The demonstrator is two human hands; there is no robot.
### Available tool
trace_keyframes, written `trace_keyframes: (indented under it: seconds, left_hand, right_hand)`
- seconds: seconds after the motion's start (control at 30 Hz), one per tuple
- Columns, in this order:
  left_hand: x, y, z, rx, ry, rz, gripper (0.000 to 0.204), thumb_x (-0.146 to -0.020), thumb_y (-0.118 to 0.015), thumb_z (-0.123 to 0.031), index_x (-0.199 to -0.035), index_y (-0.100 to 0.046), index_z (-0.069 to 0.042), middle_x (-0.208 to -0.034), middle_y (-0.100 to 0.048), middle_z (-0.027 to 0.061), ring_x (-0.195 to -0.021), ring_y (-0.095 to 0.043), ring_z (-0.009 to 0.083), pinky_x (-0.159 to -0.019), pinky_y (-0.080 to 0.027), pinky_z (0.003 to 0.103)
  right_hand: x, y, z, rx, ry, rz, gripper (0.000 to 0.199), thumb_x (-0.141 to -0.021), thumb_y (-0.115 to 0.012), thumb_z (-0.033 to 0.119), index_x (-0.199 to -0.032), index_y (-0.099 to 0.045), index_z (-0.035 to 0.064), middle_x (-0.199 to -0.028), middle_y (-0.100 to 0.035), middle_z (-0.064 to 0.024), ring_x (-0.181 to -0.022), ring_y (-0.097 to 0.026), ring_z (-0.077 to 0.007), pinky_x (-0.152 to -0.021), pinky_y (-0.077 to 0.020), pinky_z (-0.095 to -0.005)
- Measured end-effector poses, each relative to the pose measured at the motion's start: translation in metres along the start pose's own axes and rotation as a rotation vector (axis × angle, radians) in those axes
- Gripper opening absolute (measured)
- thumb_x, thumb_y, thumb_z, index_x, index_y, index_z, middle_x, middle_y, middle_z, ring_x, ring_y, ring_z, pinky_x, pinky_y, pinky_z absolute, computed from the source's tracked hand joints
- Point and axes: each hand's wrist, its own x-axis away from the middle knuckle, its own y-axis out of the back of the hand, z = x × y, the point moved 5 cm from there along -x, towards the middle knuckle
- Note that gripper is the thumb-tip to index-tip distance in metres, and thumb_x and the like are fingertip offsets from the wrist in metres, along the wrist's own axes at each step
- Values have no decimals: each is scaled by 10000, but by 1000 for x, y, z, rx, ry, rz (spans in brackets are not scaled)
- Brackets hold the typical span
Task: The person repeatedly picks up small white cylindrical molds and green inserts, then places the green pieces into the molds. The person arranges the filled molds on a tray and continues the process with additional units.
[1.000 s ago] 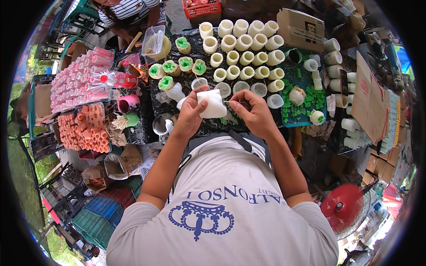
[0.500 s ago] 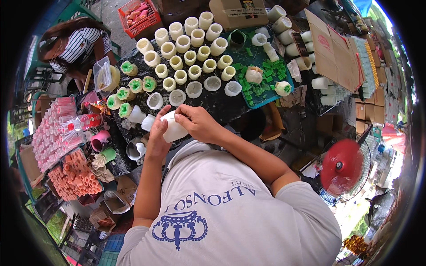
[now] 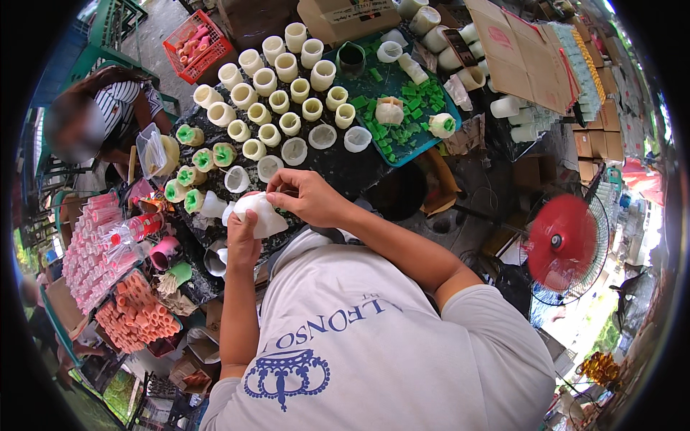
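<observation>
Close to my body, over the near edge of the dark table, I hold a rounded white wax piece [image 3: 267, 223]. My left hand [image 3: 244, 235] is closed around its left side, thumb on the near face. The fingers of my right hand [image 3: 307, 197] pinch at its upper right edge; whether something small is between the fingertips is hidden. Just beyond my hands stand several translucent white cups [image 3: 294, 151], with rows of cream wax cups [image 3: 264, 82] behind them. Candles with green tops [image 3: 224, 154] stand to the left.
Right of the cups lies a blue-green tray [image 3: 411, 157] with green chunks [image 3: 417, 93] and a dark jug [image 3: 351, 59]. Pink tubes [image 3: 97, 241] and orange tubes [image 3: 136, 312] lie on the left. A red fan [image 3: 557, 241] stands right. Across the table sits a person [image 3: 118, 100].
The wax piece has been tilted in my left hand. My right fingers have shifted from its side to a pinch at the upper edge. The whole view has turned slightly.
</observation>
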Motion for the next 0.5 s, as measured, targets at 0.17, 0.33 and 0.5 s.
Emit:
trace_keyframes:
  seconds: [0.17,0.33,0.5]
  left_hand:
    - [-4,-7,0,-181,-41,-17,640,-984,-845,-474,-1385,-666,-9,-1182,-774,66,-1054,-745,161,-946,-593,323]
    - [-10,-50,-25,-60,7,33,737,-1052,-746,-524,-1549,-532,-22,-1221,-741,79,-1088,-718,163,-966,-568,312]
    - [-7,-58,-35,45,-49,16,735,-1103,-639,-575,-1566,-492,-23,-1190,-687,51,-1016,-697,148,-914,-561,285]
  right_hand:
    - [14,26,16,186,85,-149,134,-1019,-773,129,-1029,-749,-3,-844,-681,-31,-745,-596,-103,-711,-511,-298]
    - [32,39,45,405,282,-242,142,-959,-803,162,-1022,-772,39,-886,-735,-96,-796,-693,-254,-770,-534,-396]
    - [40,40,65,559,442,-243,97,-951,-825,173,-984,-779,94,-938,-731,-41,-915,-688,-234,-922,-470,-426]
